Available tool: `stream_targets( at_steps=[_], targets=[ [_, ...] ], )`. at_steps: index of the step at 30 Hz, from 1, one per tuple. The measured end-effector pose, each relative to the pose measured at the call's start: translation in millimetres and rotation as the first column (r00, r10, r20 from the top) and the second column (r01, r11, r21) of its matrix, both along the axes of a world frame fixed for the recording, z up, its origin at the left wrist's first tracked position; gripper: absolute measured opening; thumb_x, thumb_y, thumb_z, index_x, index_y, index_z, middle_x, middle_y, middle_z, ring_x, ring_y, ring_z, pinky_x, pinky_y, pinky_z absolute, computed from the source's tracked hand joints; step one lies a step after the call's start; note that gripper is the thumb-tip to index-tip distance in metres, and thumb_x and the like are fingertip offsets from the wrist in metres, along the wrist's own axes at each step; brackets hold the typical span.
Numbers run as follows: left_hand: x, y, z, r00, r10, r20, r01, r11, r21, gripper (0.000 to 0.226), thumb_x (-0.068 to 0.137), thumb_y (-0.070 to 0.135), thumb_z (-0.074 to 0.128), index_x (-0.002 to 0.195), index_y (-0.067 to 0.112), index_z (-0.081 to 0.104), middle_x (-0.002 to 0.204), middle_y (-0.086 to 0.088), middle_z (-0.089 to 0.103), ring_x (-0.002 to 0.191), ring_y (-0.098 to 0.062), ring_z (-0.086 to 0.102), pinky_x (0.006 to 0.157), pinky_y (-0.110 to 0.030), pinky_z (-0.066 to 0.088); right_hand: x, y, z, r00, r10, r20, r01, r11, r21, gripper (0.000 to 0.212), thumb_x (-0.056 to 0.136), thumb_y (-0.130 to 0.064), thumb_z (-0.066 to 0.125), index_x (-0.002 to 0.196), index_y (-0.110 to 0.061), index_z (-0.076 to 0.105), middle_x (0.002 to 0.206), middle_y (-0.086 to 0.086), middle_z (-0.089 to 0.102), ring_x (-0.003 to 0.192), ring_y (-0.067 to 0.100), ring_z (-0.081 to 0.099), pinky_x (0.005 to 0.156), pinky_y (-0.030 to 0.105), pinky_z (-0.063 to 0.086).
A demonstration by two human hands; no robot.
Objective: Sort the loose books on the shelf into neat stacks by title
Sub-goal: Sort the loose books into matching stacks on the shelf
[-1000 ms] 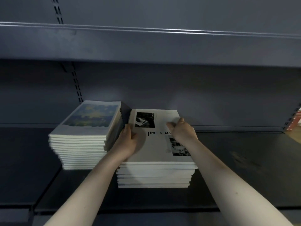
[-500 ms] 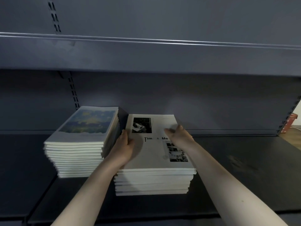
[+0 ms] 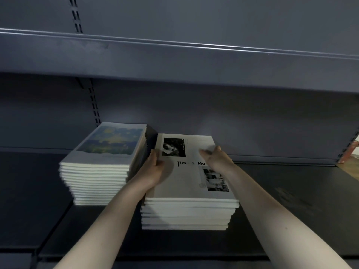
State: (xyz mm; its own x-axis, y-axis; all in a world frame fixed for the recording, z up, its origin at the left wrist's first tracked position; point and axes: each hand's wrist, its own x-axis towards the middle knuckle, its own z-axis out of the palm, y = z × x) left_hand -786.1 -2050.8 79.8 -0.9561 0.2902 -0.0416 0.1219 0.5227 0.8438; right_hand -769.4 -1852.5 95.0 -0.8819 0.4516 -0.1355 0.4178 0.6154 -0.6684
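I see a dark grey shelf point(image 3: 281, 200) carrying two stacks of books: the white "Time & Me" stack point(image 3: 186, 214) sits mid-shelf, and a taller stack with a blue-yellow cover point(image 3: 97, 181) stands just left of it, nearly touching

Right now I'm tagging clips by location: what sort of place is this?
Probably a shop or stockroom: dark metal shelving on slotted uprights, with two stacks of identical books.

Dark grey metal shelving unit point(image 3: 291, 191) with a back panel point(image 3: 233, 117), slotted uprights point(image 3: 94, 107) and an upper shelf point(image 3: 174, 55). Wooden floor point(image 3: 349, 169) visible at far right. Lighting is dim.
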Motion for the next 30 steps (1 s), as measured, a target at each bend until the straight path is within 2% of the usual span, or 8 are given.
stream_targets(
  at_steps=[5,8,12,17,20,22,27,30],
  targets=[
    [12.3,-4.3,5.0,0.995,0.068,0.078,-0.078,0.989,0.129,0.062,0.097,0.035,0.048,0.151,0.02,0.021,0.152,0.001,0.032,0.139,-0.015,0.03,0.095,-0.018,0.023,8.2,3.6,2.6,0.996,0.04,-0.085,-0.055,0.983,-0.175,0.076,0.092,-0.057,0.045,0.148,-0.01,0.025,0.136,0.006,0.049,0.121,0.024,0.05,0.097,0.034,0.041],
    [25.4,-11.1,1.1,0.973,0.151,0.175,-0.19,0.953,0.234,0.064,0.093,0.05,0.045,0.149,0.021,0.029,0.15,-0.002,0.037,0.137,-0.021,0.035,0.108,-0.028,0.028,30.6,6.8,7.5,0.991,0.061,-0.116,-0.095,0.943,-0.32,0.064,0.095,-0.059,0.037,0.143,-0.017,0.039,0.142,0.004,0.045,0.13,0.025,0.044,0.109,0.039,0.034],
    [46.8,-28.7,-19.1,0.926,0.098,0.365,-0.268,0.851,0.452,0.078,0.082,0.071,0.04,0.141,0.02,0.044,0.138,-0.006,0.052,0.126,-0.022,0.05,0.114,-0.04,0.032,81.7,4.2,1.8,0.996,-0.034,-0.08,-0.009,0.871,-0.491,0.066,0.094,-0.064,0.029,0.114,-0.011,0.064,0.099,0.006,0.069,0.094,0.023,0.064,0.085,0.036,0.047],
    [72.9,-30.1,-38.9,0.891,0.154,0.427,-0.392,0.736,0.552,0.067,0.091,0.063,0.029,0.133,0.017,0.054,0.11,-0.005,0.067,0.104,-0.021,0.061,0.106,-0.036,0.039,119.6,-3.3,-27.8,0.937,-0.2,-0.287,-0.078,0.68,-0.729,0.058,0.099,-0.054,0.018,0.144,-0.024,0.041,0.135,0.004,0.055,0.121,0.019,0.052,0.096,0.025,0.034],
    [83.8,-23.9,-38.2,0.875,0.229,0.426,-0.448,0.714,0.538,0.066,0.093,0.06,0.024,0.13,0.016,0.055,0.101,-0.006,0.065,0.093,-0.02,0.06,0.084,-0.032,0.046,119.6,-8.6,-48.8,0.903,-0.241,-0.356,-0.173,0.554,-0.814,0.063,0.091,-0.065,0.02,0.139,-0.033,0.045,0.132,0.001,0.06,0.119,0.018,0.056,0.108,0.038,0.036],
    [86.2,-21.1,-39.7,0.885,0.236,0.402,-0.44,0.705,0.556,0.068,0.093,0.06,0.02,0.133,0.016,0.053,0.107,-0.007,0.067,0.1,-0.022,0.061,0.086,-0.031,0.044,117.9,-13.1,-52.9,0.889,-0.273,-0.367,-0.211,0.468,-0.858,0.061,0.089,-0.067,0.02,0.133,-0.036,0.05,0.121,0.001,0.067,0.113,0.021,0.061,0.102,0.042,0.042],
    [85.2,-18.4,-44.8,0.89,0.269,0.367,-0.444,0.694,0.567,0.066,0.094,0.059,0.02,0.138,0.018,0.048,0.128,-0.011,0.06,0.119,-0.026,0.054,0.103,-0.034,0.036,114.7,-15.1,-57.0,0.893,-0.244,-0.379,-0.246,0.441,-0.863,0.067,0.088,-0.07,0.021,0.14,-0.035,0.045,0.121,0.0,0.067,0.114,0.021,0.061,0.101,0.043,0.043],
    [82.1,-18.4,-48.0,0.893,0.27,0.36,-0.438,0.704,0.559,0.066,0.095,0.058,0.021,0.137,0.016,0.049,0.126,-0.012,0.06,0.117,-0.026,0.055,0.098,-0.031,0.037,110.8,-13.3,-57.6,0.901,-0.204,-0.384,-0.262,0.448,-0.855,0.065,0.088,-0.068,0.021,0.14,-0.036,0.045,0.123,-0.002,0.066,0.116,0.019,0.06,0.102,0.042,0.042]
  ],
)
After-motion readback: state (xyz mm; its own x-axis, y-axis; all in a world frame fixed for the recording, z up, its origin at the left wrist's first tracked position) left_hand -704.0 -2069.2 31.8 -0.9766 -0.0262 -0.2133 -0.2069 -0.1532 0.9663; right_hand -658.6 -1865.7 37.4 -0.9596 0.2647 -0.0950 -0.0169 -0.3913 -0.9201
